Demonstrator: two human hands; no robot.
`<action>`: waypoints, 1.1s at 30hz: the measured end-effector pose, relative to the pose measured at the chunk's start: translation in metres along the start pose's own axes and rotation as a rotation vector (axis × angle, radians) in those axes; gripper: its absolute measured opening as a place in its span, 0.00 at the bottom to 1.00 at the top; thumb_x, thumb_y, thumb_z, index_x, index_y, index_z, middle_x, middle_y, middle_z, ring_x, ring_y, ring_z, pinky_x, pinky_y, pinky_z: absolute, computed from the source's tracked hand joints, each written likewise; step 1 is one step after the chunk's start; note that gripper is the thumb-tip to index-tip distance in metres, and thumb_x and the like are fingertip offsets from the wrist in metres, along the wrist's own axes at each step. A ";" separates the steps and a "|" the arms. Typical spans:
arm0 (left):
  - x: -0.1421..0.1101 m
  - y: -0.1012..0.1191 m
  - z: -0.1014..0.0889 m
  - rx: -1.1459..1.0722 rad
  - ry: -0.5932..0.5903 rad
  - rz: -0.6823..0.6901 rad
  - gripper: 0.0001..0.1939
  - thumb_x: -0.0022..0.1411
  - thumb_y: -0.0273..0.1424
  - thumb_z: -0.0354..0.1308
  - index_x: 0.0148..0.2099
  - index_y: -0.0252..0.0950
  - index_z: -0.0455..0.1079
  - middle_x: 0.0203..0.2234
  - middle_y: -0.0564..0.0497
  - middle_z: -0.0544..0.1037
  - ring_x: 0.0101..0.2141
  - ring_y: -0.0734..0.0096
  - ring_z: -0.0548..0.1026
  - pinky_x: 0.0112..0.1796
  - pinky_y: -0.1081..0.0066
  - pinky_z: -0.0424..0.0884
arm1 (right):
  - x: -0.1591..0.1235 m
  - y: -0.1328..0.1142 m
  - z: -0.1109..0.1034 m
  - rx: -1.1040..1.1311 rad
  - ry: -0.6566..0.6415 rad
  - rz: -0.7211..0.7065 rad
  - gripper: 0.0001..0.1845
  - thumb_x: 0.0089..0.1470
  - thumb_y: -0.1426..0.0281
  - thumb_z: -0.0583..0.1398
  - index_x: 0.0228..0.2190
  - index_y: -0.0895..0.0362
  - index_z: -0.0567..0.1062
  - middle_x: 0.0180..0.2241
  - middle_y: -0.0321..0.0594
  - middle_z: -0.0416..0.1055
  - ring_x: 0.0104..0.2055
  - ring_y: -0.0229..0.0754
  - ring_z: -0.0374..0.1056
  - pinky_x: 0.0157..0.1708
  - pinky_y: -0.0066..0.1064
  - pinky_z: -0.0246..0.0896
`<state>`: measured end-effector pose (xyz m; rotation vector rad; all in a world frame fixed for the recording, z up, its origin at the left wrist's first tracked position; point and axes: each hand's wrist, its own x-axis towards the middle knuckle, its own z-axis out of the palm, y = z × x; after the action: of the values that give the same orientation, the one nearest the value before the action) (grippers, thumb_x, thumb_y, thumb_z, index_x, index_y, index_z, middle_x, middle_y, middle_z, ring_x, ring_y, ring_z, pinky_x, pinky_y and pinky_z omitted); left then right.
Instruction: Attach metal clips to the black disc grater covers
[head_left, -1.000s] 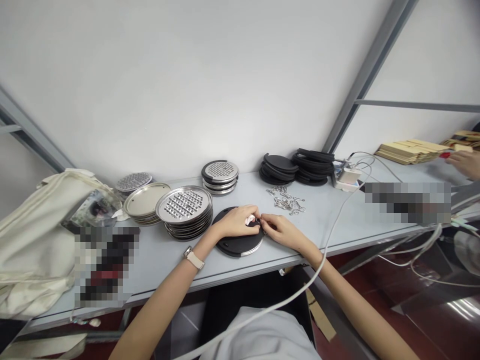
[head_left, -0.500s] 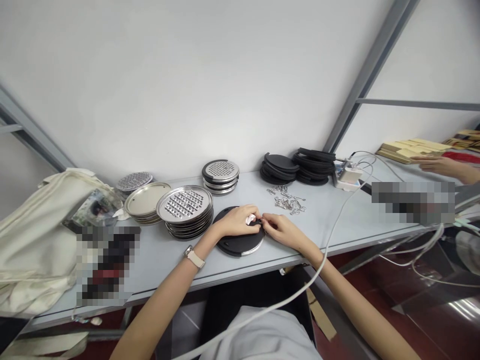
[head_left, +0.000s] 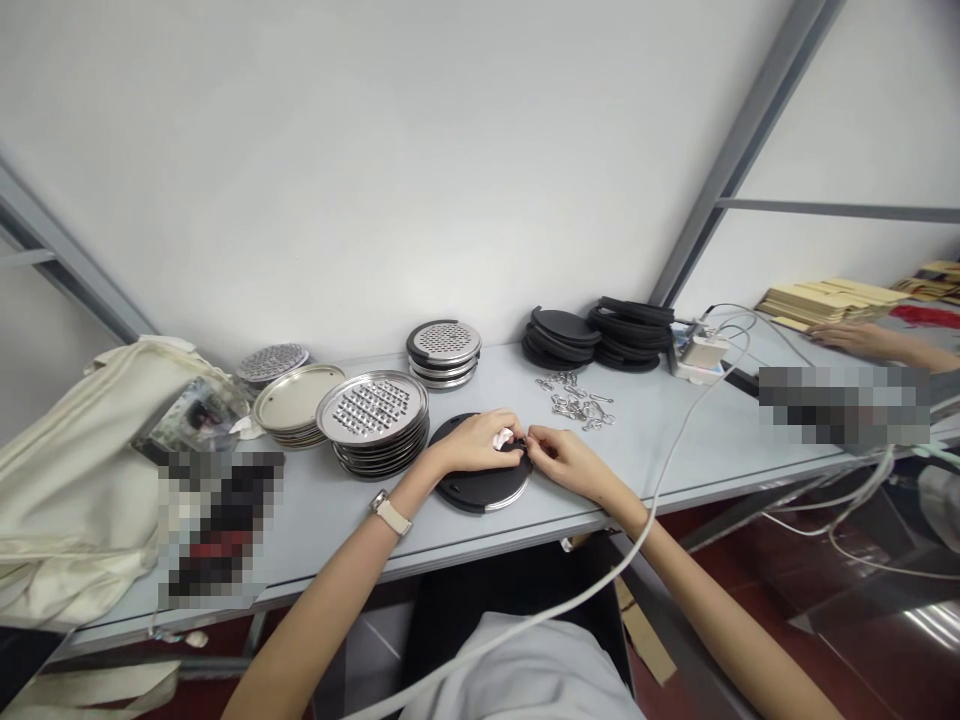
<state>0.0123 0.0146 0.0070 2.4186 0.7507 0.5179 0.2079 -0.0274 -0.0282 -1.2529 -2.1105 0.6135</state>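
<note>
Left hand (head_left: 481,441) and right hand (head_left: 566,465) pinch an indistinct part (head_left: 523,446) over a black disc (head_left: 476,488); graters (head_left: 373,410), clips (head_left: 577,408) crowd the wallside counter (head_left: 315,510).

On the grey table (head_left: 630,450) are noted a black disc (head_left: 472,490) under the left hand (head_left: 480,442), stacked graters (head_left: 371,408) leftward, and clips (head_left: 581,406) beyond the right hand (head_left: 566,465).

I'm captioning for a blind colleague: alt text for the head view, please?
A person's left hand and right hand are close together at the right edge of a black disc on a grey table. Metal clips and stacked black discs lie beyond; a grater-topped stack stands left.
</note>
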 end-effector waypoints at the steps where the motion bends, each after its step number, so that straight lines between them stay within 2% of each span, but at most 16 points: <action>1: 0.000 0.000 0.000 -0.001 0.002 0.002 0.07 0.54 0.31 0.58 0.37 0.37 0.67 0.33 0.55 0.71 0.32 0.73 0.69 0.33 0.74 0.63 | 0.000 0.000 0.000 0.002 0.000 0.001 0.12 0.57 0.71 0.51 0.22 0.56 0.59 0.19 0.30 0.56 0.22 0.34 0.53 0.25 0.27 0.47; 13: 0.001 0.000 0.001 0.031 0.003 0.003 0.07 0.55 0.31 0.58 0.37 0.37 0.67 0.34 0.55 0.72 0.33 0.72 0.70 0.34 0.73 0.63 | 0.000 0.000 -0.001 0.025 0.014 0.022 0.12 0.57 0.70 0.51 0.22 0.55 0.59 0.19 0.29 0.56 0.23 0.34 0.54 0.25 0.26 0.47; 27: 0.001 0.003 0.000 0.066 0.017 -0.012 0.06 0.55 0.32 0.56 0.36 0.38 0.64 0.31 0.56 0.71 0.31 0.72 0.68 0.32 0.73 0.62 | 0.001 -0.005 -0.004 -0.068 -0.019 -0.065 0.14 0.61 0.69 0.49 0.25 0.56 0.65 0.22 0.34 0.64 0.24 0.36 0.59 0.28 0.28 0.51; 33: 0.000 0.006 0.000 0.056 0.021 -0.047 0.08 0.53 0.31 0.57 0.37 0.38 0.64 0.32 0.56 0.71 0.32 0.72 0.68 0.32 0.73 0.62 | 0.000 -0.005 -0.004 -0.060 -0.028 -0.076 0.14 0.62 0.69 0.48 0.26 0.56 0.65 0.23 0.34 0.65 0.25 0.36 0.60 0.29 0.27 0.51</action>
<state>0.0150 0.0109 0.0102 2.4436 0.8390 0.5104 0.2075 -0.0291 -0.0214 -1.1965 -2.2035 0.5418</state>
